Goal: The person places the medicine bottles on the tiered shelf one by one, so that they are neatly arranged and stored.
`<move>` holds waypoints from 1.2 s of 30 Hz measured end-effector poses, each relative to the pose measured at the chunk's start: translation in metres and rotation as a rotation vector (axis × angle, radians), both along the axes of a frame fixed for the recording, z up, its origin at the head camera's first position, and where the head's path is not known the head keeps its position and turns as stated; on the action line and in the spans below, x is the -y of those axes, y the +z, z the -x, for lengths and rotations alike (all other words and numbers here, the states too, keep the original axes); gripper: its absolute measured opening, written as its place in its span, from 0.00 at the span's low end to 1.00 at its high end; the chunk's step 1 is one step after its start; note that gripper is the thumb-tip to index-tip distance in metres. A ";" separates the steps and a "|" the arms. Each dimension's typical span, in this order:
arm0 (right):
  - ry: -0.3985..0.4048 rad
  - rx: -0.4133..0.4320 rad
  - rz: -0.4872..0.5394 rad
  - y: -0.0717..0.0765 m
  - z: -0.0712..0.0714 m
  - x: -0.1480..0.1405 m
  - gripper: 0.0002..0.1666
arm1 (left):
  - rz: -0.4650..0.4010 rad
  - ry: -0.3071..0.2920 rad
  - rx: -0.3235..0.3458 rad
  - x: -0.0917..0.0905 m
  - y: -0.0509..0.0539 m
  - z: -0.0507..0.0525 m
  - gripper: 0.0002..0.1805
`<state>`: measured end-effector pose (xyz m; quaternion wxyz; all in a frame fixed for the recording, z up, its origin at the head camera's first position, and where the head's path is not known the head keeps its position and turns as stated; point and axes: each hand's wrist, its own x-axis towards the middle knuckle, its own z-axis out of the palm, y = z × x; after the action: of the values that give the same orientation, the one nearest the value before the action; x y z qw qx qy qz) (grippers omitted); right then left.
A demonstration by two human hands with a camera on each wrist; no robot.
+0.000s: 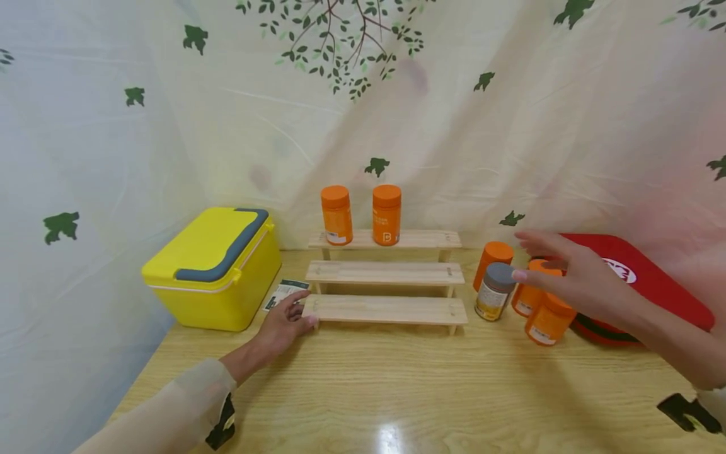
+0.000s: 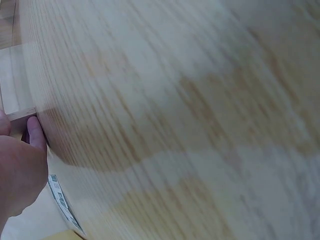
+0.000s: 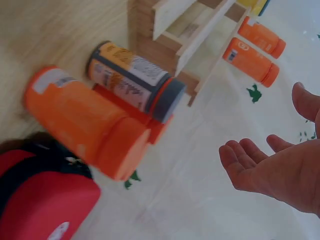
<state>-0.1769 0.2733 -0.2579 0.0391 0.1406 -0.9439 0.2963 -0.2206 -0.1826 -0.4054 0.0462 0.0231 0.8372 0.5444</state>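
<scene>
My left hand [image 1: 282, 325] pinches the left end of the lowest step of a three-step wooden display rack [image 1: 386, 309]. In the left wrist view, its thumb and fingers [image 2: 36, 132] meet the wooden edge. Two orange supplement bottles, one left [image 1: 337, 217] and one right [image 1: 387, 217], stand on the top step. My right hand [image 1: 573, 277] hovers with fingers extended, holding nothing, over a group of bottles. That group has a grey-capped bottle [image 1: 495, 293] and several orange ones [image 1: 549, 320]. In the right wrist view, the grey-capped bottle [image 3: 132, 80] is apart from the right hand [image 3: 280, 170].
A yellow cooler box [image 1: 210, 271] with a grey handle stands left of the rack. A small printed card [image 1: 283, 293] lies between them. Behind the bottles at right lies a red bag [image 1: 641, 277]. A leaf-patterned white curtain [image 1: 272, 145] backs the wooden table [image 1: 363, 384].
</scene>
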 end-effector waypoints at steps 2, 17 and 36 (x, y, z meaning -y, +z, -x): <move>-0.009 0.015 -0.013 -0.006 -0.004 -0.010 0.44 | -0.004 -0.001 0.001 -0.001 0.000 0.000 0.32; -0.111 0.035 -0.059 -0.043 -0.015 -0.050 0.49 | -0.001 -0.013 0.010 -0.001 0.004 -0.004 0.32; -0.168 0.108 -0.022 -0.086 -0.006 -0.063 0.57 | 0.019 -0.013 0.006 0.000 0.000 -0.002 0.33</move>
<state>-0.1705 0.3368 -0.3439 0.0116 0.0451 -0.9563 0.2887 -0.2187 -0.1826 -0.4051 0.0523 0.0263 0.8422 0.5360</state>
